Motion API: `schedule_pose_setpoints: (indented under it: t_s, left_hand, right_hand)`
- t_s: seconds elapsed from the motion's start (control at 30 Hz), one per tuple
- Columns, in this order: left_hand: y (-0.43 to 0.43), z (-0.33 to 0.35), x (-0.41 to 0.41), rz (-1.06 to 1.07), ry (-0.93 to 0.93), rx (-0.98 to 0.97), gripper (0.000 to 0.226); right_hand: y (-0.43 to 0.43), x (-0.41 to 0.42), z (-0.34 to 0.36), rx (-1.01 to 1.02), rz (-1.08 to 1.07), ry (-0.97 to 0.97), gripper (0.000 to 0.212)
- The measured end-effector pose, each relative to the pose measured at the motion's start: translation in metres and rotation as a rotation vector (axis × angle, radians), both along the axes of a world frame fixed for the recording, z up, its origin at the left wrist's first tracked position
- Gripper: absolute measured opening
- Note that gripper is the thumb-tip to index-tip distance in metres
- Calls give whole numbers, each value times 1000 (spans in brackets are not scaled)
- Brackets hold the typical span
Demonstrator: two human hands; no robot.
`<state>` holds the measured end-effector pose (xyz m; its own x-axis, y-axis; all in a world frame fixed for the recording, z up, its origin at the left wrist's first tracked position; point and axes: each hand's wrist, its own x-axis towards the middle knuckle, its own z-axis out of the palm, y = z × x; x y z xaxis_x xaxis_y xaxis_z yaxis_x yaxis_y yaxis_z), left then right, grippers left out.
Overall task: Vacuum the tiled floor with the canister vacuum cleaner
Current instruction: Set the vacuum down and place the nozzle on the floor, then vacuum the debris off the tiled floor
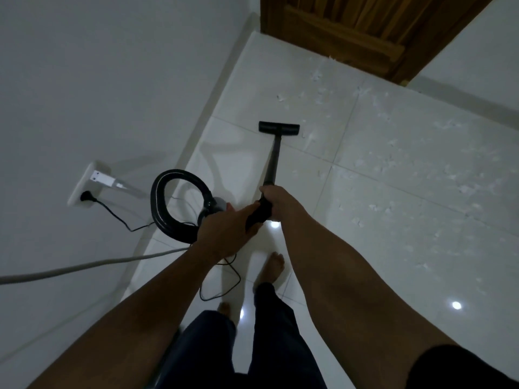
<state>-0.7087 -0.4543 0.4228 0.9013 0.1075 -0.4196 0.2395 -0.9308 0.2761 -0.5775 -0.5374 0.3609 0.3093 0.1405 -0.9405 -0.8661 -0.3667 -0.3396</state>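
Both our hands were closed round the vacuum's black handle (258, 216): the left hand (222, 234) gripped its near end, and the right hand (276, 202) wrapped it just beyond, where the tube (273, 158) began. Below them our bare feet (273, 265) stood on the glossy tiled floor (365, 276). We judged the tube stiff and light, best steered from the handle with two hands. The ribbed hose (165, 203), looped left of the hands, looked springy and likely to drag. A black cord (118, 217) ran to a wall socket (84, 196) on the left. Farther out, the brush head (279, 127) sat flat on the tiles near the left wall. Beyond it and to its right lay white scraps (317, 77), light enough to lift easily, we thought, reaching to the wooden door (351, 29). A grey part (216, 205) by the hose's end may have been the canister. We could not tell what it held.
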Motion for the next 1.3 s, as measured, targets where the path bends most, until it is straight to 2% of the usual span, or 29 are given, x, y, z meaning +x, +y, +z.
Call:
schedule_pose_setpoints:
  t_s: [0.13,0.33,0.5,1.03,1.13,1.3]
  left_hand:
    - [-4,-1,14,8,-11,27,60]
    - [14,6,49,-21,-71,25,50]
    - [35,10,87,-36,-78,20,52]
    - [149,7,254,-145,5,3,56]
    - [161,3,278,-146,31,-27,61]
    - [168,-14,315,-133,87,-34,57]
  right_hand:
    - [3,18,0,-72,59,-9,39]
    - [15,48,-7,-69,-21,-97,43]
    - [34,85,-11,-79,10,-163,46]
    - [133,229,-24,-167,-145,-215,46]
    - [145,249,-26,-185,-153,-232,50]
    - [148,287,-33,-206,-178,-242,52]
